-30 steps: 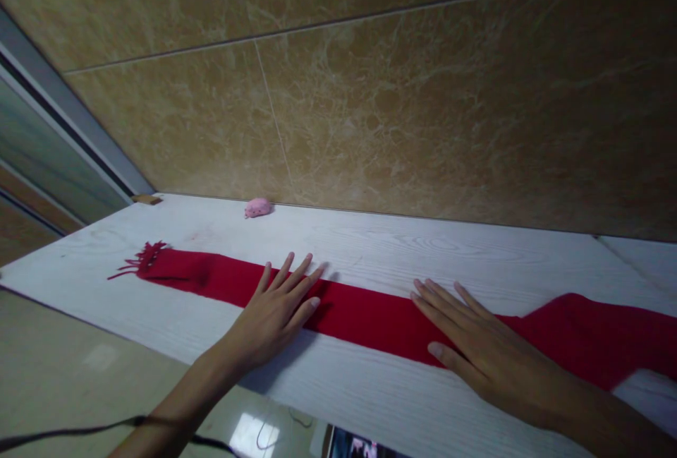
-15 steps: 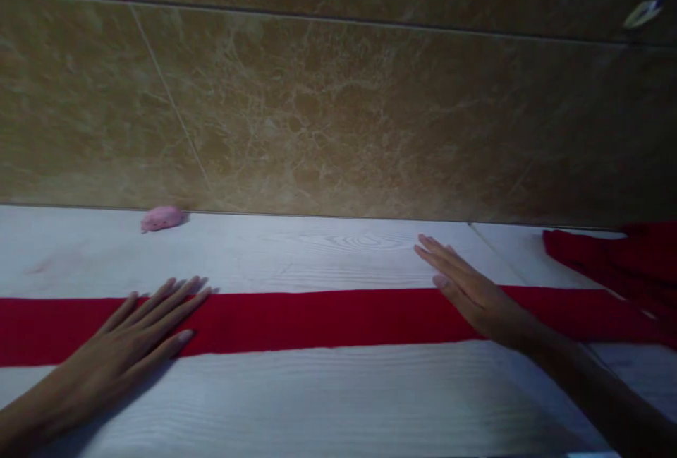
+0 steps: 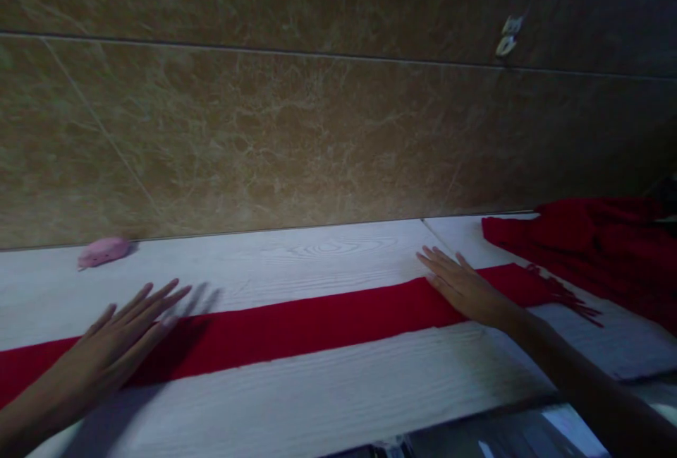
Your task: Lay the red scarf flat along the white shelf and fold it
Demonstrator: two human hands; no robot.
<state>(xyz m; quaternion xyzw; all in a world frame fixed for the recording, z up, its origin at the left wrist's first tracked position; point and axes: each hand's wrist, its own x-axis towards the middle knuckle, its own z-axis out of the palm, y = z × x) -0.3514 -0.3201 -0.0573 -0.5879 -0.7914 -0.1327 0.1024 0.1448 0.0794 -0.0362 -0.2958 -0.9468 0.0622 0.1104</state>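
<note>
One red scarf (image 3: 317,327) lies flat along the white table (image 3: 328,391), its fringed end (image 3: 565,294) at the right. The left hand (image 3: 113,352), open, is palm down over it, contact unclear; the right hand (image 3: 465,292), also open, spreads across it nearer the fringed end. A pink toy (image 3: 104,252) sits by the tiled wall (image 3: 317,133), and red cloth (image 3: 592,253) lies bunched at far right

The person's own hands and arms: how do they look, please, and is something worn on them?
The left hand and right hand are slender-fingered and ungloved. The forearms are slim, with no sleeve or wristband visible. Nail details are unclear in this dim picture.
</note>
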